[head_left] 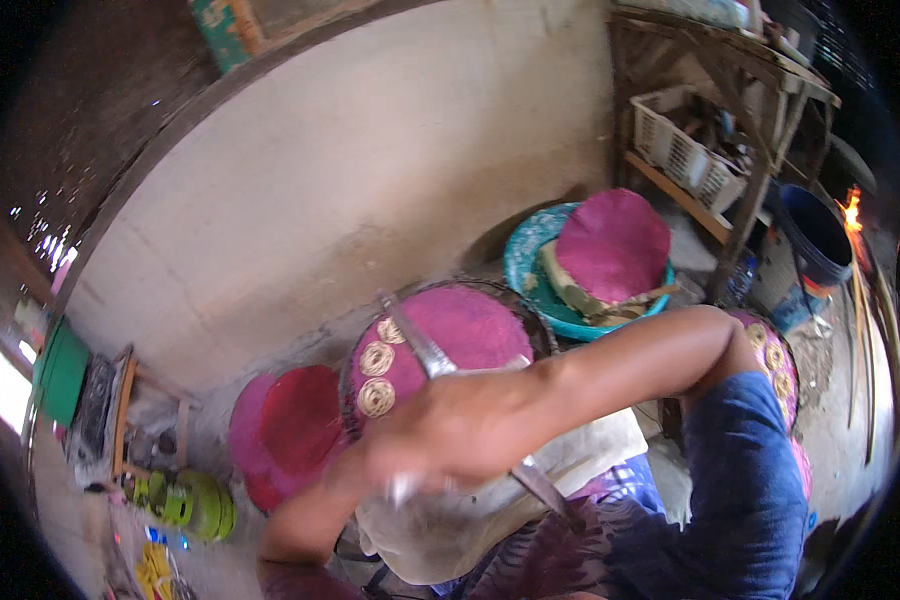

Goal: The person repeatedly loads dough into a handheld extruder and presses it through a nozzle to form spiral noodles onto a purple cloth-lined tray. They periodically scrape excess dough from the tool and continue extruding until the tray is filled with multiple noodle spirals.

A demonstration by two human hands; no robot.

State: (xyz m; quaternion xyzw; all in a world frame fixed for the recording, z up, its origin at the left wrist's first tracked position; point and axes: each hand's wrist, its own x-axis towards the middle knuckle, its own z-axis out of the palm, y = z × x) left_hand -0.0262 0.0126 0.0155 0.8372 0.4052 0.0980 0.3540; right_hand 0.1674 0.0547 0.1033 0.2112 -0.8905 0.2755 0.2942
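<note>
Long and flat, a metal bar (422, 345) slants across the middle, vanishing beneath my right hand (470, 415) and coming out again toward my lap. My right hand is closed over it, its fingers curled down and blurred. My left hand (382, 462) meets it from the lower left, smeared by motion, and its fingers cannot be made out. A shiny bit of metal shows below the hands. Just beyond them lies a round pink mat (460, 315) in a dark-rimmed tray, bearing several pale coiled noodle nests (376, 396) along its left side. My forearm hides part of it.
Pink and red round mats (295, 425) lie on the left, near a green gas cylinder (205, 505). A teal basin (525, 250) holds a pink disc (615, 245). Another tray of nests (778, 370) sits by my right elbow. A bucket (815, 240) and fire (852, 210) are far right.
</note>
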